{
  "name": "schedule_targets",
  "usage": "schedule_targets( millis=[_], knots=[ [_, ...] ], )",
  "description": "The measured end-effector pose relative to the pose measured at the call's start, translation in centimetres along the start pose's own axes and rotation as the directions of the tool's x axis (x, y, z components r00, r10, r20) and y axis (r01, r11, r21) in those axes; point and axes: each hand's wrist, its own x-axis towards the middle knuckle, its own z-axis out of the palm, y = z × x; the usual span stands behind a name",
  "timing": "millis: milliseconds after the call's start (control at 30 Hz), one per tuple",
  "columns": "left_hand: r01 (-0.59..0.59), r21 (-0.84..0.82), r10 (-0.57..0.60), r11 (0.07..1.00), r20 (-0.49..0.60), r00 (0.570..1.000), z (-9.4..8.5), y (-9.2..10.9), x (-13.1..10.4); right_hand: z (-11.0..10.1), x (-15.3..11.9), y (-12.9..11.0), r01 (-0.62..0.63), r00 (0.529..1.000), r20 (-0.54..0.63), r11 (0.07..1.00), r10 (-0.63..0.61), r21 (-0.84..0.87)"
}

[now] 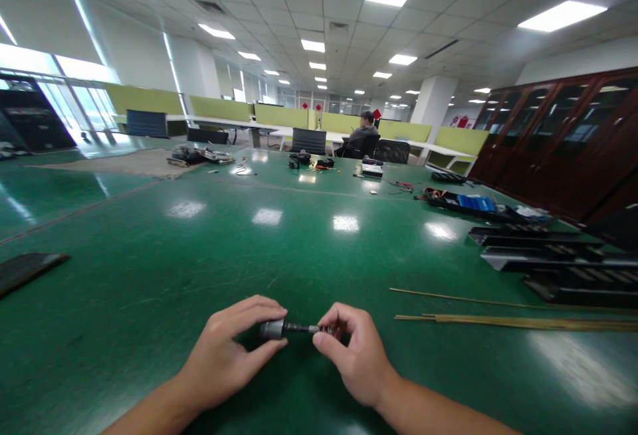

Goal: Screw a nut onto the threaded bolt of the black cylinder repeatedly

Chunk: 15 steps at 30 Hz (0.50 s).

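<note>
Small metal cylinder with a thin shaft (292,329) sits between my two hands, low over the green table (149,275). My left hand (226,355) is curled around the thicker grey end, thumb underneath and fingers (259,307) arched over the top, so it is closed on that end. My right hand (351,352) pinches the far tip of the dark shaft between thumb and forefinger, the other fingers folded in loosely. The part lies level, running straight from one hand to the other; I cannot tell whether it touches the table or hangs just above it.

Just beyond my right hand, further to its right, a bundle of thin brass-coloured rods (513,321) lies flat on the table, with a single rod (468,299) lying apart a little further out. Past those, black metal rails (553,262) are stacked, and further still a black tray with a blue piece (473,204). Well off from my left hand, at the table's left edge, lies a dark flat panel (27,269). Far ahead of both hands, across the table, small tools and cables (309,161) are scattered, and a seated person (363,136) is at the desks behind them.
</note>
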Motion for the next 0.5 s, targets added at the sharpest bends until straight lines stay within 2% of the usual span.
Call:
schedule_targets(
  millis=[167, 300, 400, 500],
  knots=[
    [0.034, 0.037, -0.033, 0.999, -0.023, 0.999, -0.7, -0.2, 0.1, -0.2, -0.1, -0.2, 0.025, 0.999, -0.044, 0.999, -0.023, 0.046],
    [0.171, 0.110, -0.169, 0.979, -0.027, 0.985, -1.2, -0.7, 0.5, -0.3, -0.2, -0.2, 0.054, 0.997, -0.051, 0.997, -0.051, 0.064],
    [0.325, 0.034, -0.321, 0.945, -0.084, 0.943, -1.6, -1.4, 0.8, -0.3, -0.3, -0.2, 0.047, 0.998, -0.038, 0.996, -0.045, 0.071],
    [0.480, -0.150, -0.497, 0.864, -0.114, 0.860, -3.4, -3.0, 0.5, -0.2, -0.4, -0.2, 0.048, 0.998, -0.031, 0.996, -0.046, 0.072]
  ],
)
